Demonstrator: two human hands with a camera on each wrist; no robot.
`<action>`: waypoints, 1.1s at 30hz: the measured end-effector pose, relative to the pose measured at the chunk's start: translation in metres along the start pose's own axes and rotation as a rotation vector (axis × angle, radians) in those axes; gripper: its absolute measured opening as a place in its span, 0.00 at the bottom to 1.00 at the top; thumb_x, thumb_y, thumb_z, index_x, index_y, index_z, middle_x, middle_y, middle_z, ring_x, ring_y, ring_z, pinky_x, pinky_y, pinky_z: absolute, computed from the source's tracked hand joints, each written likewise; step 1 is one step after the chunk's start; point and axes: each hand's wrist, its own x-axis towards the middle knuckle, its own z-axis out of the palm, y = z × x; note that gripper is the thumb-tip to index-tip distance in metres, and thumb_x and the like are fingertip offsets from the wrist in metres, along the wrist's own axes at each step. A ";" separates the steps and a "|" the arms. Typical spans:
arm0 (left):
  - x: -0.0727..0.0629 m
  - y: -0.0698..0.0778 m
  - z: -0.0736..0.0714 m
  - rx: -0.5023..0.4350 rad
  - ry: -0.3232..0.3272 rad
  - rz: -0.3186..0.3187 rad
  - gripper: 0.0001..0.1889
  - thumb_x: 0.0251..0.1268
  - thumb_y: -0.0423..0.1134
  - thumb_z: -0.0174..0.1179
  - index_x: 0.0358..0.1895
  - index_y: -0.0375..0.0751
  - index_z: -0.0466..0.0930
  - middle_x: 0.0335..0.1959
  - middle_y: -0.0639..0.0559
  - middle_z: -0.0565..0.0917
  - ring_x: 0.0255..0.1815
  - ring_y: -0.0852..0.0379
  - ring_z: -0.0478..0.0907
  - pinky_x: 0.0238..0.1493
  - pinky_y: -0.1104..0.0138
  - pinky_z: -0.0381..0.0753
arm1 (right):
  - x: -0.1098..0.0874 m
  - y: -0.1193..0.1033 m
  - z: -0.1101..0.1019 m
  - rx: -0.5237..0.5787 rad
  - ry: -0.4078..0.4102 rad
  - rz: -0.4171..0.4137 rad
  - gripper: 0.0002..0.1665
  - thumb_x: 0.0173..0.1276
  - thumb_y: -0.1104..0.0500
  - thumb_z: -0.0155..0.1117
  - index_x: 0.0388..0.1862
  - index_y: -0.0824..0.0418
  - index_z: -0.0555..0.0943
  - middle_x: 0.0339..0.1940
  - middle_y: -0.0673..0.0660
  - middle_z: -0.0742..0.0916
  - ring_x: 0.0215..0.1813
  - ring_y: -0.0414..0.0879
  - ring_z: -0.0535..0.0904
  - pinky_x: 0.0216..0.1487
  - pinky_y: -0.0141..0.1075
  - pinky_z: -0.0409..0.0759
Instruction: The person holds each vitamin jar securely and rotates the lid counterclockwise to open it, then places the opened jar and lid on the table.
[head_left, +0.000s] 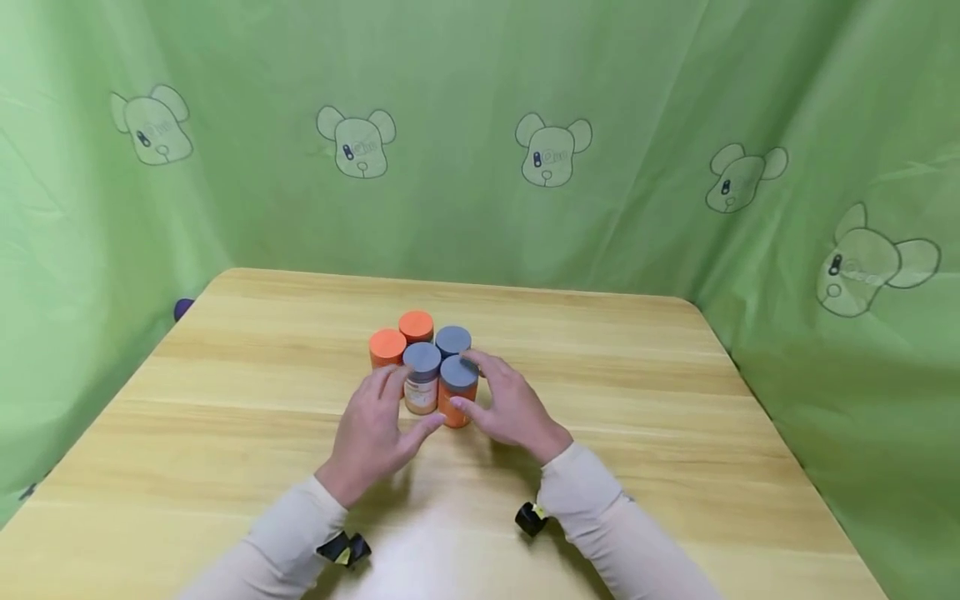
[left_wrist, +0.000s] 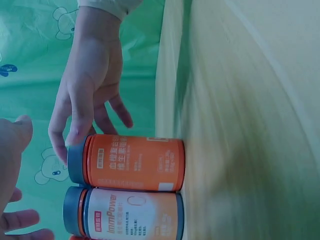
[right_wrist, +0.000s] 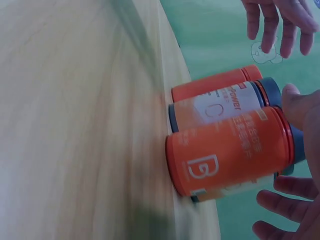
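Several supplement bottles stand upright in a tight cluster on the table. At the front right is an orange bottle (head_left: 455,412) with a grey-blue lid; beside it stands a pale-labelled bottle (head_left: 421,396) with a similar lid. Another grey-blue lid (head_left: 453,338) shows behind, and two bottles with orange lids (head_left: 387,343) are at the left. My right hand (head_left: 517,408) is spread at the orange bottle's right side, thumb tip at its lid in the left wrist view, fingers loose behind. My left hand (head_left: 371,433) hovers at the cluster's left front, fingers parted, holding nothing.
The wooden table (head_left: 637,392) extends around the cluster on all sides. A green curtain (head_left: 450,225) printed with bear heads hangs along its back and sides. Small black wrist devices (head_left: 531,518) sit at both sleeves. A purple object (head_left: 183,309) shows at the left edge.
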 end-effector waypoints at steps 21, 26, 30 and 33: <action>-0.007 0.009 0.018 -0.026 -0.126 -0.089 0.31 0.53 0.51 0.72 0.50 0.29 0.72 0.39 0.41 0.80 0.34 0.50 0.78 0.34 0.60 0.81 | 0.001 -0.004 0.011 0.006 0.062 -0.021 0.32 0.62 0.52 0.71 0.60 0.62 0.70 0.51 0.62 0.83 0.52 0.53 0.81 0.52 0.43 0.78; -0.006 0.010 0.019 -0.043 -0.146 -0.095 0.31 0.53 0.50 0.72 0.50 0.28 0.72 0.40 0.39 0.81 0.37 0.46 0.81 0.37 0.57 0.82 | -0.001 -0.005 0.007 0.033 0.063 -0.006 0.33 0.63 0.52 0.70 0.62 0.61 0.69 0.51 0.61 0.83 0.51 0.51 0.81 0.51 0.43 0.79; -0.005 0.011 0.021 -0.046 -0.188 -0.115 0.34 0.53 0.50 0.72 0.53 0.26 0.72 0.43 0.37 0.82 0.41 0.44 0.82 0.39 0.55 0.82 | -0.004 -0.009 0.002 0.075 0.052 0.006 0.33 0.64 0.52 0.68 0.64 0.60 0.68 0.52 0.60 0.83 0.52 0.49 0.80 0.50 0.42 0.79; -0.003 0.012 0.023 -0.061 -0.221 -0.126 0.37 0.52 0.52 0.72 0.57 0.28 0.71 0.47 0.37 0.82 0.44 0.43 0.82 0.42 0.55 0.82 | -0.006 -0.013 -0.002 0.105 0.046 0.001 0.35 0.64 0.52 0.67 0.67 0.58 0.67 0.53 0.59 0.82 0.52 0.48 0.80 0.51 0.41 0.79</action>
